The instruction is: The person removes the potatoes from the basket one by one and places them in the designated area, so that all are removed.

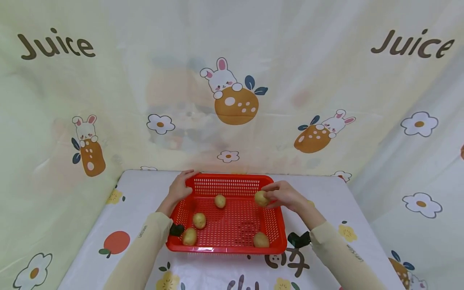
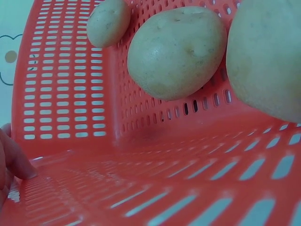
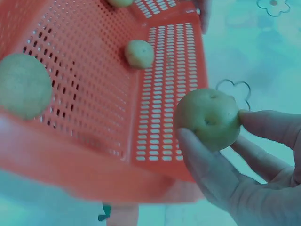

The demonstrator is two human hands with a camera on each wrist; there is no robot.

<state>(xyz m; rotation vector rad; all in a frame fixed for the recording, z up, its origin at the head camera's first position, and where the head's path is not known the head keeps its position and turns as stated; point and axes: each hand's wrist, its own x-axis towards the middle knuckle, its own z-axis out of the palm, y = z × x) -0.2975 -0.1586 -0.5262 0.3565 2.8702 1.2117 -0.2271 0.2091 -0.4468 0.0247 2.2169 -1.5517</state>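
A red plastic basket (image 1: 232, 250) with slotted walls stands on the table. My left hand (image 1: 180, 188) grips its far left corner; the left wrist view shows the thumb (image 2: 19, 160) against the inner wall. My right hand (image 1: 284, 195) pinches a potato (image 3: 207, 120) between thumb and fingers, held up by the far right corner of the basket. Inside lie several other potatoes: one toward the back (image 1: 220, 201), one left of the middle (image 1: 199, 220), one in the near left corner (image 1: 189, 237) and one in the near right corner (image 1: 261, 240).
A white printed cloth (image 1: 210, 270) covers the table. Behind and at both sides hang pale printed sheets (image 1: 232, 32) with rabbits, flowers and lettering. Black wrist straps or mounts (image 1: 299, 239) sit by both forearms, close to the basket's sides.
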